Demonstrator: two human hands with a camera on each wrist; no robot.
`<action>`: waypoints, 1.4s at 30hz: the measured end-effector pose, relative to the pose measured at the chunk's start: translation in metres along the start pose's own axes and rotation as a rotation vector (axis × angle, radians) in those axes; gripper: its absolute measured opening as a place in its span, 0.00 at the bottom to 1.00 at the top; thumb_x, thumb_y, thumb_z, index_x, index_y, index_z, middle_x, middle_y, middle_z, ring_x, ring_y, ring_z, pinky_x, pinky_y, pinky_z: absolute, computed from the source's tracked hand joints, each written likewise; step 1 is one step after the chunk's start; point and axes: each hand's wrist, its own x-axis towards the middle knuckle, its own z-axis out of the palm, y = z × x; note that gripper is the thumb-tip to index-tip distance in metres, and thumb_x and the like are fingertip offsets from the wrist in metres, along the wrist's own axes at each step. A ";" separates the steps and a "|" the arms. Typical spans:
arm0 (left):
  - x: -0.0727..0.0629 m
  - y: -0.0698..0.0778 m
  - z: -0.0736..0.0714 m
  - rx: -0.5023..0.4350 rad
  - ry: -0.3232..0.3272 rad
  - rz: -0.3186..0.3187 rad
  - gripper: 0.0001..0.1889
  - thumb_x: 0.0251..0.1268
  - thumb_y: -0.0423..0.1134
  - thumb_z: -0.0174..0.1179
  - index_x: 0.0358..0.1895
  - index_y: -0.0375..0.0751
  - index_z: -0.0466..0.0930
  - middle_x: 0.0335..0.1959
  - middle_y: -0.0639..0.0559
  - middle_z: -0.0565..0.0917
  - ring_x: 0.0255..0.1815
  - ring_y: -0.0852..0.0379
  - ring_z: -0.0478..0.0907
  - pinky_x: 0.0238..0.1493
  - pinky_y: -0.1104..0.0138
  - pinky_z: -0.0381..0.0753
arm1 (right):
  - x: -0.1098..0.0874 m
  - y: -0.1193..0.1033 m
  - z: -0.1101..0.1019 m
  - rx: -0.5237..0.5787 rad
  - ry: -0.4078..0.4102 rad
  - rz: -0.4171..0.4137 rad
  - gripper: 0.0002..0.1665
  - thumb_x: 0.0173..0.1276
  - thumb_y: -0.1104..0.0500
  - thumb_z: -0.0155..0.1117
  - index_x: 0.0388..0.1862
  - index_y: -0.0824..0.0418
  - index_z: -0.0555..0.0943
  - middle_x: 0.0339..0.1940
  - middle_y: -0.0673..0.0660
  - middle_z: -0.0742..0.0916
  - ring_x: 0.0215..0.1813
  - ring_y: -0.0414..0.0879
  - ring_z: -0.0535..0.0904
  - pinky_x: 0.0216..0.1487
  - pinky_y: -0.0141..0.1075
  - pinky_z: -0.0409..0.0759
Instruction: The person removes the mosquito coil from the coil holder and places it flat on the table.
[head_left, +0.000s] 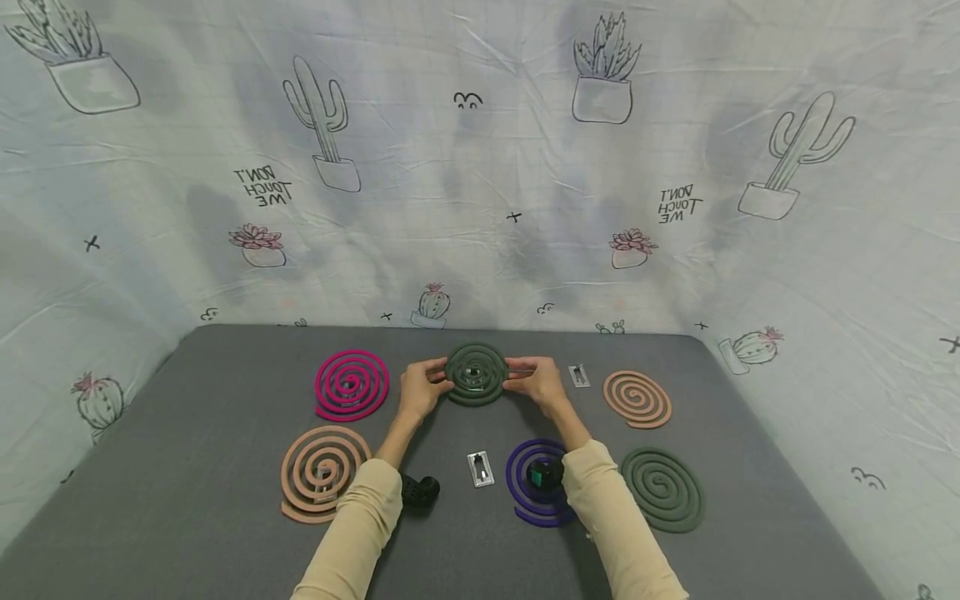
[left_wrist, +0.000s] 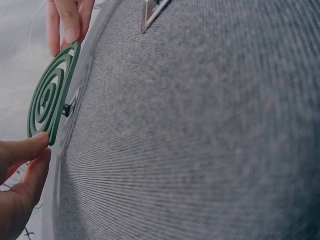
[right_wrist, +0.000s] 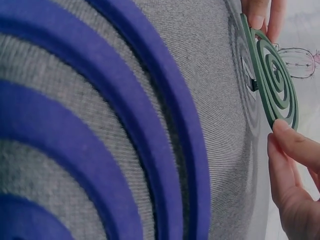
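Observation:
A dark green mosquito coil [head_left: 491, 367] is held between both hands at the back middle of the table. My left hand [head_left: 422, 387] pinches its left edge between thumb and fingers. On the opposite edge, my right hand [head_left: 537, 383] pinches it the same way. Both wrist views show the green coil [left_wrist: 48, 95] raised off the cloth and roughly level. Beneath its middle stands a small metal coil stand with a dark upright tip [right_wrist: 253, 85]; whether coil and tip touch, I cannot tell.
Around lie a pink coil [head_left: 352, 385], tan coils [head_left: 326, 475] [head_left: 637, 399], another green coil [head_left: 663, 490] and a purple coil [head_left: 536, 504] bearing a black object [head_left: 544, 474]. Bare metal stands [head_left: 480, 469] [head_left: 579, 375] and a black item [head_left: 422, 493] lie nearby. Patterned cloth [head_left: 480, 167] hangs behind.

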 end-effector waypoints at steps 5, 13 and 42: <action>-0.001 0.001 -0.002 -0.007 -0.014 -0.014 0.24 0.51 0.23 0.66 0.56 0.29 0.77 0.53 0.34 0.80 0.52 0.41 0.80 0.48 0.57 0.84 | 0.000 -0.001 -0.001 0.015 -0.004 0.007 0.26 0.49 0.78 0.70 0.50 0.74 0.80 0.49 0.71 0.84 0.47 0.59 0.83 0.44 0.37 0.85; -0.003 0.004 -0.005 -0.031 -0.032 -0.015 0.24 0.51 0.23 0.66 0.55 0.28 0.77 0.54 0.33 0.80 0.53 0.41 0.80 0.48 0.56 0.83 | -0.001 -0.001 -0.003 0.016 -0.012 0.010 0.25 0.48 0.78 0.71 0.49 0.74 0.81 0.46 0.69 0.85 0.37 0.42 0.84 0.40 0.33 0.85; -0.010 0.015 0.000 -0.093 -0.023 0.000 0.20 0.51 0.23 0.67 0.51 0.26 0.80 0.48 0.32 0.82 0.48 0.40 0.82 0.45 0.59 0.85 | -0.009 -0.009 -0.024 -0.035 -0.149 0.025 0.33 0.51 0.75 0.71 0.59 0.72 0.75 0.60 0.68 0.78 0.60 0.61 0.77 0.57 0.43 0.79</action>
